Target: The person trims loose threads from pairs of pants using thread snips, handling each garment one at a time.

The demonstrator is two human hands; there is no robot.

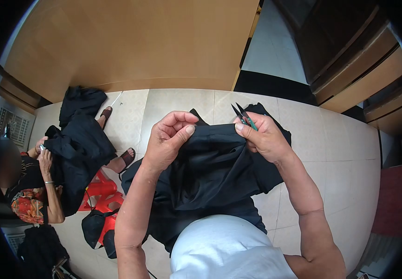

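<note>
A black garment (210, 172) hangs over my lap, and its folded edge is stretched between both hands. My left hand (170, 137) is closed, pinching the left end of that edge between thumb and fingers. At the other end, my right hand (263, 137) pinches the cloth with thumb and forefinger. The same hand also holds a small pair of thread snips (252, 122) with dark blades and a green part; the blade tips point up and away, apart from each other. Which kind of garment it is, I cannot make out.
On the left a seated person (33, 186) handles black cloth (82, 144). A red plastic stool (102, 188) stands between us, with black cloth against it. More black clothing (43, 251) lies at lower left. A wooden panel (140, 46) rises ahead from the tiled floor (180, 104).
</note>
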